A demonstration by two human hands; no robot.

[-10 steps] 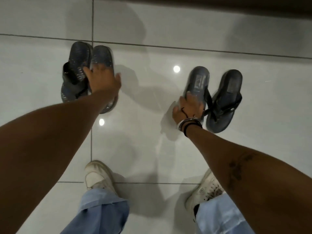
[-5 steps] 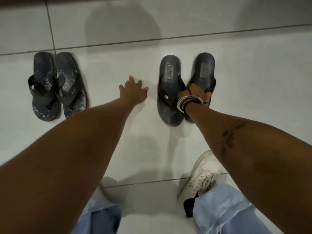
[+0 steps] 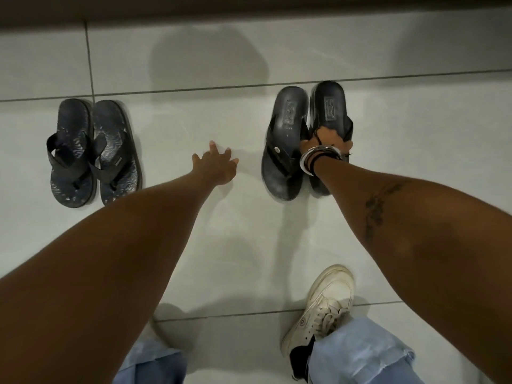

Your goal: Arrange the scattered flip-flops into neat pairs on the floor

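Two patterned dark blue flip-flops (image 3: 94, 151) lie side by side on the pale tiled floor at the left. Two plain black flip-flops (image 3: 288, 134) lie close together at the right. My right hand (image 3: 328, 139), with bracelets on the wrist, is closed on the strap area of the right-hand black flip-flop (image 3: 331, 106), which sits tight against its partner. My left hand (image 3: 217, 166) hovers with fingers spread over bare floor between the two pairs, holding nothing.
A dark wall base (image 3: 249, 6) runs along the top edge. My white sneaker (image 3: 321, 306) and light blue jeans (image 3: 357, 356) are at the bottom right; the other trouser leg (image 3: 149, 361) shows at the bottom left. Bare tile lies between the pairs.
My left hand has left the patterned pair and moved right to the middle of the floor. My right hand has shifted from the left black flip-flop to the right one, drawing it against its partner.
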